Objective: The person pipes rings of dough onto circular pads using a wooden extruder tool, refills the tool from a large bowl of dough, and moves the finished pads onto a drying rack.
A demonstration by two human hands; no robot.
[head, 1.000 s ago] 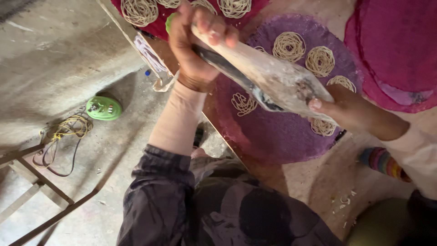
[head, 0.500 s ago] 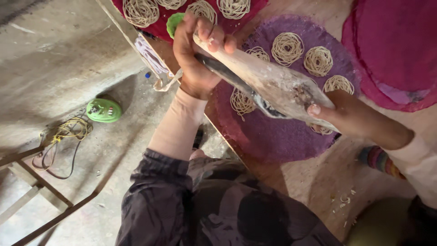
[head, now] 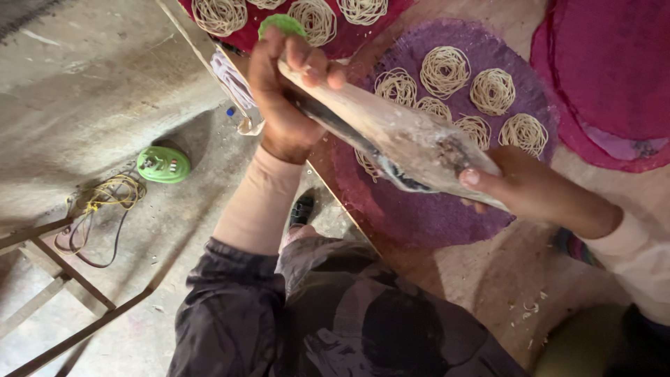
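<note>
My left hand [head: 283, 105] grips the upper end of a long, flour-dusted wooden press [head: 398, 139]. My right hand [head: 520, 185] holds its lower end, thumb on top. The press is held slanted above a round purple woven mat [head: 419, 220]. Several coils of thin pale noodle strands [head: 444, 70] lie on that mat, some partly hidden under the press. A small green round object [head: 279, 24] shows just behind my left fingers.
A red mat [head: 349, 45] with more noodle coils lies at the top. Stacked pink mats [head: 607, 70] sit at the right. On the concrete floor to the left are a green round device [head: 162, 165], a yellow cord [head: 112, 195] and a wooden frame [head: 63, 279].
Both hands and the press have shifted a little downward, toward me, uncovering more noodle coils on the purple mat. The grip on each end is unchanged.
</note>
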